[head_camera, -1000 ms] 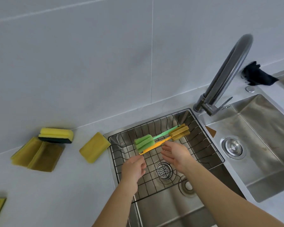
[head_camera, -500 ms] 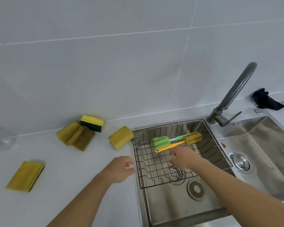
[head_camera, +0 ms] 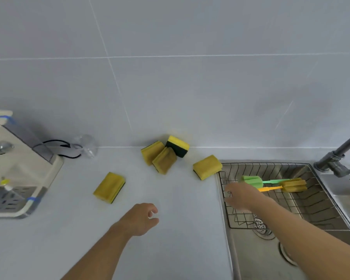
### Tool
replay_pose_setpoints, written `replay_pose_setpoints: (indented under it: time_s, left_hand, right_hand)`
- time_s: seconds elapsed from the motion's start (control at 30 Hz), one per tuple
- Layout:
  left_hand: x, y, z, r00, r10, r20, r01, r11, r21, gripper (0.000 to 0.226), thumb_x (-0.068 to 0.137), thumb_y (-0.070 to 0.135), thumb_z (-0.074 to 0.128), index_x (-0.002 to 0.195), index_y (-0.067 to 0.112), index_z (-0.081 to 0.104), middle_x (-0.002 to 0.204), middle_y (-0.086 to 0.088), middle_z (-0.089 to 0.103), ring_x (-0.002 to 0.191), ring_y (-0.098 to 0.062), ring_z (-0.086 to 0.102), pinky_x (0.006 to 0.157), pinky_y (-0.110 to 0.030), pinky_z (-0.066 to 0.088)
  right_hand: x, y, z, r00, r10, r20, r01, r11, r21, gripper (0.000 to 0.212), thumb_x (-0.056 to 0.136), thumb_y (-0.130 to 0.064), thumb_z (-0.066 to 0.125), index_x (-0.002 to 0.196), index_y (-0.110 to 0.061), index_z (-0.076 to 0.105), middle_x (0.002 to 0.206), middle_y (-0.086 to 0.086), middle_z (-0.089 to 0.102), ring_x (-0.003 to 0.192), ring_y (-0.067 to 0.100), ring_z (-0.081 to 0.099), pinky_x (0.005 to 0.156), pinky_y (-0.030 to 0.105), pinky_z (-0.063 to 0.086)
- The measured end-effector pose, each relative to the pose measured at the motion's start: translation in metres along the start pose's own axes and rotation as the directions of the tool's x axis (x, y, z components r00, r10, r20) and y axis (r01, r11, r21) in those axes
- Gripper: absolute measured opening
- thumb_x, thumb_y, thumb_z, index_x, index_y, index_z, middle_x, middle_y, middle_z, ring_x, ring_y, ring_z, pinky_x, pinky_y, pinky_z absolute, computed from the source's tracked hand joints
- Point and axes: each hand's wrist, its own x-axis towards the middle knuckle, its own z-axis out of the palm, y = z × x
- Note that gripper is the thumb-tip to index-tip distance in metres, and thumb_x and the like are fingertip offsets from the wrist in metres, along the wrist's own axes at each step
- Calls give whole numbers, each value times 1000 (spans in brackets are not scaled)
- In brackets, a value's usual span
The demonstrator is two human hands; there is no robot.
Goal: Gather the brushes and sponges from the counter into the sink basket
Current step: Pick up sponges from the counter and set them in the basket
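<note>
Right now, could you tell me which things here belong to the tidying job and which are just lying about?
Job: sink basket; green brush and orange brush already inside; five sponges on the counter, nearest, farthest.

Lying about: clear cup, rack, tap.

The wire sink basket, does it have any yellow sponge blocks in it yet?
No, the wire sink basket holds only two long-handled sponge brushes.

Wire metal basket point(head_camera: 271, 168) — spongy foam sponges point(head_camera: 207, 167).
</note>
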Motion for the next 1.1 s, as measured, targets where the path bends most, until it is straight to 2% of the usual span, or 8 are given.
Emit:
replay_pose_setpoints:
  time_s: [0.1,0.27,0.47,0.57,0.67,0.77,0.93,1.1]
  left_hand:
    - [-15,-38,-11,998,-51,-22,50,998,-40,35,86,44,62,118,30,57,112,7,56,99,-9,58,86,-24,49]
    - [-32,-91,-41,991,-73,-113,62,993,-97,22,87,41,62,107,35,55,106,8,56,94,-8,58,79,-19,46]
    - [-35,-131,-68,951,-118,-284,72,983,-168,14,86,37,66,97,36,58,99,9,60,88,-8,60,82,-27,53]
    - [-27,-138,-78,917,-94,-389,43,990,-137,11,87,35,64,96,32,58,97,5,61,85,-10,58,81,-29,52]
    - [-16,-141,-86,893,-91,-442,29,989,-146,31,88,34,62,118,25,58,112,1,58,100,-15,56,87,-28,48]
    - [-8,-141,-87,882,-133,-452,41,978,-206,56,87,40,63,137,25,43,132,1,48,119,-19,51,96,-32,45]
    - [8,-141,-82,865,-163,-475,59,972,-226,88,76,54,68,148,28,25,147,2,34,128,-22,43,100,-38,43]
    - [23,-144,-74,865,-187,-466,96,972,-213,104,71,57,72,151,31,11,152,0,29,132,-24,39,101,-41,43]
  right_hand:
    - [6,-32,2,999,-54,-4,54,997,-46,49,96,-35,49,143,-25,46,139,-2,57,125,20,55,99,32,47]
    - [19,-93,1,986,-165,34,168,969,-179,52,100,-38,44,150,-26,36,151,1,44,134,24,46,106,36,42]
    - [39,-152,-1,952,-304,31,299,906,-299,55,100,-33,45,152,-28,30,155,-2,37,139,22,40,108,36,42]
    - [52,-172,-7,937,-348,0,328,883,-334,57,100,-32,47,153,-29,27,155,-2,36,137,23,42,102,35,46]
    - [68,-186,-15,913,-406,-34,358,839,-410,57,98,-26,50,150,-29,27,146,1,43,125,25,48,92,35,50]
    - [87,-193,-23,889,-455,-56,373,790,-486,58,94,-14,55,146,-28,32,136,-1,48,116,23,51,83,31,48]
    - [119,-206,-40,867,-498,-29,396,722,-567,71,93,-7,53,154,-26,24,149,0,39,131,24,45,97,34,44]
    - [144,-214,-35,840,-541,49,437,619,-653,76,91,-12,60,155,-26,21,152,2,37,136,25,40,109,39,37]
